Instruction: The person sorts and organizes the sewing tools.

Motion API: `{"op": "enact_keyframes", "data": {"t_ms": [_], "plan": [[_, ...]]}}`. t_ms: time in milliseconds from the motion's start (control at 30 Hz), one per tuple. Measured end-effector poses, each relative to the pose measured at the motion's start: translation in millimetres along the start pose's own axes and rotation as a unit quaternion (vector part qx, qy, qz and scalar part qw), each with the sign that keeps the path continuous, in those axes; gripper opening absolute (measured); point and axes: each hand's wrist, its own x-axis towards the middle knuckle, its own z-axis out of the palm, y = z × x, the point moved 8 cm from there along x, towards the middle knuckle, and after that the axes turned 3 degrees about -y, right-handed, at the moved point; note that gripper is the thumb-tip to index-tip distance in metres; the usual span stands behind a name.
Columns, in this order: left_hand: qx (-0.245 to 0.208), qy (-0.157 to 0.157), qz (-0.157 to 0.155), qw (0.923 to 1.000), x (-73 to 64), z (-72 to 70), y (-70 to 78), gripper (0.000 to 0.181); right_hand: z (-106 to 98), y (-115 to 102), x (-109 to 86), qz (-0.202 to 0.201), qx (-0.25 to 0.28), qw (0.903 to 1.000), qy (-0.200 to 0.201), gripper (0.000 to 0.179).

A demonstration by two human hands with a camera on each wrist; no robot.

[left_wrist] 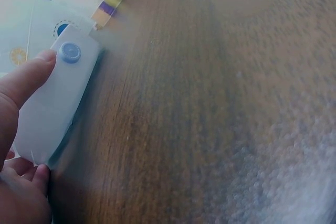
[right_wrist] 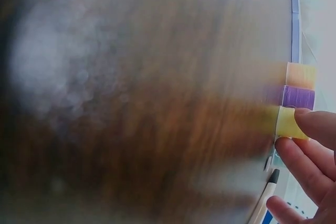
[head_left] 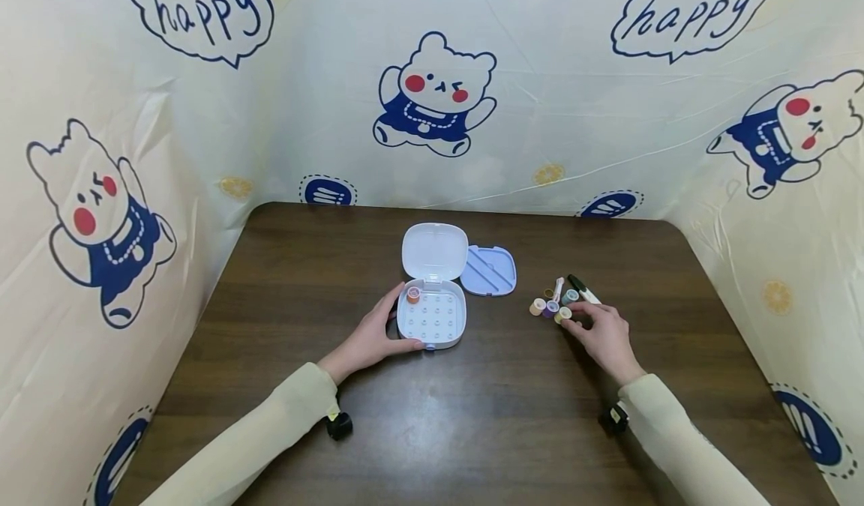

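My left hand point(head_left: 370, 335) grips the left side of a white sewing box point(head_left: 463, 317), its thumb along the front near the blue latch point(left_wrist: 70, 52). The box's lid point(head_left: 435, 251) is raised, and one orange thread spool point(head_left: 413, 294) sits in the back left corner of the pegged tray. Over on the right, my right hand point(head_left: 605, 339) pinches a yellow thread spool point(right_wrist: 286, 124) between thumb and fingers. Beside that spool stand a purple spool point(right_wrist: 299, 98) and a peach spool point(right_wrist: 301, 75). A teal spool point(head_left: 570, 296) is just behind the right fingertips.
A lilac divided tray point(head_left: 489, 271) lies right of the lid. Behind the spools are a black-and-white pen-like tool point(head_left: 583, 288), a small white item point(head_left: 559, 288) and a small gold-coloured ring point(head_left: 548, 294). A printed curtain point(head_left: 526, 116) surrounds the brown table point(head_left: 432, 423).
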Motion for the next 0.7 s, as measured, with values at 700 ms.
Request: {"op": "enact_keyframes", "data": {"t_ms": [700], "plan": [[0.004,-0.002,-0.003,1.0,-0.6,-0.5,1.2,0.119,-2.7,-3.3,-4.2,-0.014,-0.003,0.9997,0.019,0.026]]}}
